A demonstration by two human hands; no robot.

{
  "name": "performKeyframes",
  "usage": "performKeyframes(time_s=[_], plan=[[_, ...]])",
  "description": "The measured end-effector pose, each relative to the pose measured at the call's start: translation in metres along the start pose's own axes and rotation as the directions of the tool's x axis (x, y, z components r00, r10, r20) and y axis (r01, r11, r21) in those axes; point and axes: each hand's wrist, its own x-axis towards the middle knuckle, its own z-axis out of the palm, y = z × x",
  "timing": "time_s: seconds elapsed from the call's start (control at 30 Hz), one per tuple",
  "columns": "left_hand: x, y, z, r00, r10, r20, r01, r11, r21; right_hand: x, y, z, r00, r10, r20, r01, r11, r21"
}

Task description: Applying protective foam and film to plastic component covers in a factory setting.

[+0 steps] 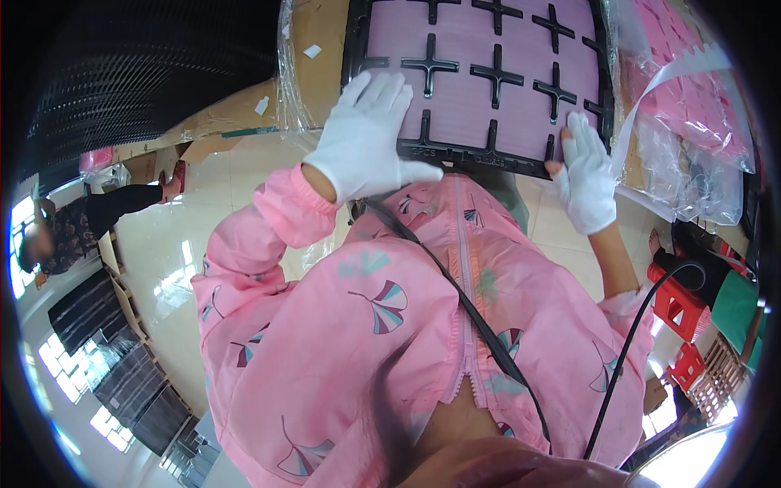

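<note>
In front of me lies a black plastic tray with raised cross-shaped dividers. Pinkish-purple sheet material shows between the dividers. My left hand, in a white glove, rests flat over the tray's near left corner, its fingers together and pointing forward, its thumb stretched to the right along the near edge. At the near right corner is my right hand, also gloved, with the thumb and one fingertip bare. Its fingers extend forward along the tray's right side, the thumb held apart at the corner. Neither hand holds anything.
Clear plastic film and wrapped pink trays lie to the right, beside a white strip. A black ribbed stack stands at the left. Paper scraps lie on cardboard. Red stools and two other people are farther off.
</note>
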Motion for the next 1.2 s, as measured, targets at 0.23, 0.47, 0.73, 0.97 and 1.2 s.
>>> performKeyframes(time_s=[0.23, 0.47, 0.73, 0.97, 1.2], plan=[[-0.015, 0.0, 0.007, 0.999, 0.02, -0.042, -0.02, 1.0, -0.016, -0.015, 0.004, 0.002, 0.999, -0.035, -0.007, 0.035, 0.999, -0.026], [-0.031, 0.003, 0.015, 0.999, -0.034, -0.035, 0.034, 0.999, -0.006, -0.042, 0.005, 0.003, 0.998, -0.061, 0.016, 0.061, 0.998, -0.029], [-0.017, 0.007, 0.008, 0.999, -0.042, -0.023, 0.042, 0.999, 0.001, -0.02, -0.003, -0.002, 0.997, -0.069, -0.02, 0.069, 0.998, -0.001], [-0.046, 0.023, 0.019, 0.995, -0.069, -0.071, 0.069, 0.998, -0.001, -0.028, 0.004, 0.011, 0.978, -0.094, -0.187, 0.108, 0.992, 0.071], [-0.05, 0.036, 0.023, 0.988, 0.007, -0.157, -0.013, 0.999, -0.038, -0.024, 0.0, 0.011, 0.944, -0.153, -0.291, 0.176, 0.983, 0.056]])
